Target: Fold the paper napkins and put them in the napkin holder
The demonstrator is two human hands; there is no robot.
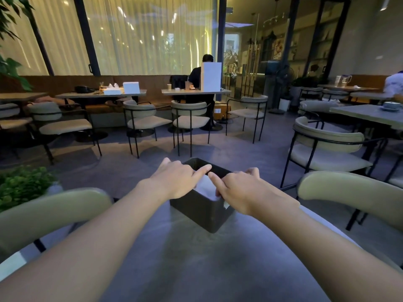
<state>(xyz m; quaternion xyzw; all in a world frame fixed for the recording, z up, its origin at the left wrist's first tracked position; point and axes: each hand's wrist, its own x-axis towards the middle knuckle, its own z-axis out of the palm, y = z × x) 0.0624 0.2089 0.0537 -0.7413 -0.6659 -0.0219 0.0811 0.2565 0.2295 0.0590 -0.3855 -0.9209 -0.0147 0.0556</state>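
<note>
White napkins [206,188] sit inside the dark napkin holder [201,211] on the grey table [196,269]. My left hand [174,179] and right hand [242,192] hover palm-down over it, index fingers extended onto the napkins, nothing pinched.

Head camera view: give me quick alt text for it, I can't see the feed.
Both hands, left hand and right hand, press white napkins down into a dark box-shaped napkin holder on a grey table. Empty café chairs stand around.
</note>
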